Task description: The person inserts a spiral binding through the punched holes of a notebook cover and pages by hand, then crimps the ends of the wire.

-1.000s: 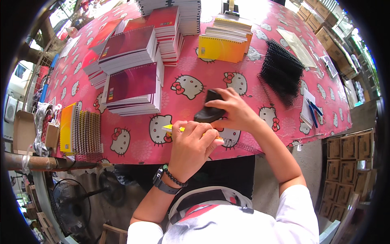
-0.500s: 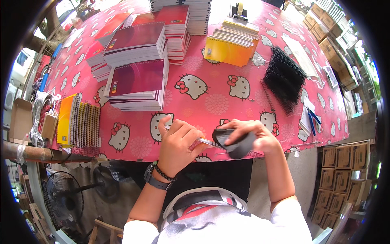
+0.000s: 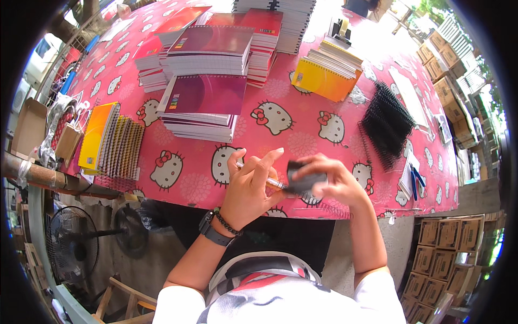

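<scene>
Notebook (image 3: 275, 184) sits pinched in left grip (image 3: 245, 189); right grip (image 3: 339, 179) clasps black block (image 3: 307, 185).

- One view serves here, riding on the worker's head: the left lens of a side-by-side pair.
- It looks steeply down, past the white shirt (image 3: 280, 302) at the bottom, and forward over the table (image 3: 194, 186).
- The table's near edge crosses below mid-picture, bowed by the fisheye; its far edge fades into glare up top.
- Left fingers (image 3: 263, 169) and right fingers (image 3: 322, 163) sit close under it, near the centre, forearms (image 3: 368, 237) rising from below.
- It reaches wide: a fan (image 3: 73, 243) beyond the table's near left corner, cartons (image 3: 442, 259) beyond the near right.
</scene>
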`<state>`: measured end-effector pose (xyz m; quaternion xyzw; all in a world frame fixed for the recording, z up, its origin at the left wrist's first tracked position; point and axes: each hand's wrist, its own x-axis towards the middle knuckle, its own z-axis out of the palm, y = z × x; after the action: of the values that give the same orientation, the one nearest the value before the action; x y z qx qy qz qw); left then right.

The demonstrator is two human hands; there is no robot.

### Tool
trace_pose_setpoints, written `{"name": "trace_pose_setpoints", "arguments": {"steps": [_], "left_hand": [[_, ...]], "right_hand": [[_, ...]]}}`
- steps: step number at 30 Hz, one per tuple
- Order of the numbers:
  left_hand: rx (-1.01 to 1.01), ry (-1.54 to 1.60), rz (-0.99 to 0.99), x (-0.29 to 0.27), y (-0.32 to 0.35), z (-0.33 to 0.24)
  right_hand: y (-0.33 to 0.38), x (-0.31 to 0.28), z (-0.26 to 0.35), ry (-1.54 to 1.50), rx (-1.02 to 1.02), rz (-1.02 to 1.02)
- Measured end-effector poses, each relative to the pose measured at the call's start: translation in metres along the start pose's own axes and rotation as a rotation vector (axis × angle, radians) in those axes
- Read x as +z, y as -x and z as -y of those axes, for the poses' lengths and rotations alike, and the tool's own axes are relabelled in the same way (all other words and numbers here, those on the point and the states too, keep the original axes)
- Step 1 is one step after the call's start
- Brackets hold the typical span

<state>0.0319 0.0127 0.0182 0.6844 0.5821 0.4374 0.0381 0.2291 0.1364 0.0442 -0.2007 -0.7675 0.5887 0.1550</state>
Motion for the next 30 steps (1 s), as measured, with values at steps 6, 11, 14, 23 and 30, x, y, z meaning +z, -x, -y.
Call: {"name": "trace_pose_setpoints", "arguments": {"steps": [6,11,14,23,30], "left_hand": [[-0.031,-0.014,-0.022,-0.004,0.000,0.001],[-0.179,0.369,-0.271,0.005,0.009,0.020],[-0.408,0.903,-0.215,0.005,0.023,0.025],[-0.448,1.158,-0.190,0.006,0.031,0.038],[-0.488,1.165,-0.167,0.005,0.031,0.039]], "right_hand": [[-0.008,0.006,0.010,-0.299,-0.082,0.133],[-0.007,0.005,-0.005,-0.345,-0.026,0.029],[-0.015,0.008,-0.006,-0.280,-0.020,0.086],[-0.031,0.008,-0.001,0.002,0.096,0.010],[-0.045,0.004,0.009,-0.022,0.194,0.057]]}}
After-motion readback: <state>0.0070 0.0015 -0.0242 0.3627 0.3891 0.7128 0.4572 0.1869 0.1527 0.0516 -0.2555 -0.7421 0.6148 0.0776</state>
